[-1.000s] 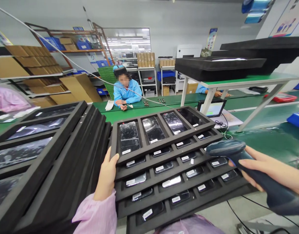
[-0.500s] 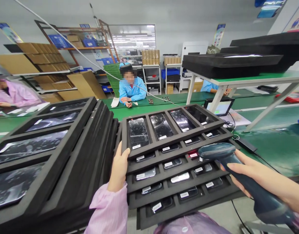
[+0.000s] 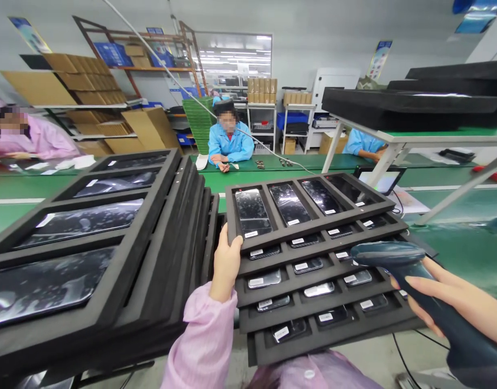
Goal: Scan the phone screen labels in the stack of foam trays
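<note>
At the far left, a tall stack of black foam trays (image 3: 135,237) is set down, its top tray filled with dark phone-like devices (image 3: 86,221); whether this stack is finished or waiting cannot be told. Just beside it, the near left corner of the fanned trays (image 3: 289,315) is gripped by the left hand (image 3: 228,262), with the thumb laid over the edge and the other fingers partly hidden. These trays are staggered in steps, the top one fully exposed and only strips of the lower ones shown, so that white labels (image 3: 301,266) are left uncovered in rows. Toward their right side, a handheld scanner (image 3: 388,254) is held above the middle rows, its handle wrapped by the fingers of the right hand (image 3: 447,283). The fanning is judged done and the label reading partway through, though which labels have been read is not shown. Farther right, more foam trays (image 3: 362,108) are stacked on a raised shelf.
</note>
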The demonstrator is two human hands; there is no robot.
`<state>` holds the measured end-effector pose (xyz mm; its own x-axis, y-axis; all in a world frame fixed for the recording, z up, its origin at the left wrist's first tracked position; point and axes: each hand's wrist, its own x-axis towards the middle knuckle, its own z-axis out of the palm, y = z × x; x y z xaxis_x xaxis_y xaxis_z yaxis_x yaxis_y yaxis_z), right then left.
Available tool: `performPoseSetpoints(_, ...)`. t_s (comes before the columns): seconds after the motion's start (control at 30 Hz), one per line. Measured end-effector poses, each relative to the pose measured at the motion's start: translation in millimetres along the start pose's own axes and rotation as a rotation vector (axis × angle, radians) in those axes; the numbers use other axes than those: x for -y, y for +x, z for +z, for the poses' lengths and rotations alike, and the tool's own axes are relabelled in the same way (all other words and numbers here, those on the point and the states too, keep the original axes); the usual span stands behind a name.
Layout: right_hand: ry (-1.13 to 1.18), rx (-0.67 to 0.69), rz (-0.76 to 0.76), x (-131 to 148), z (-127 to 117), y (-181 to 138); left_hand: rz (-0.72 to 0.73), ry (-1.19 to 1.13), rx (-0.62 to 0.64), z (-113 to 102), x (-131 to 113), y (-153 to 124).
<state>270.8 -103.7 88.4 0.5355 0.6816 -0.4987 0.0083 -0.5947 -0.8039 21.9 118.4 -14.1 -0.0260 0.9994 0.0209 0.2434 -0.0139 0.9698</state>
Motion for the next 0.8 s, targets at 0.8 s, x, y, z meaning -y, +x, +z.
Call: performPoseSetpoints(0.8, -0.102, 0.164, 0.208, 13, 74, -13, -0.027, -0.152, 0.051, -1, 0, -2)
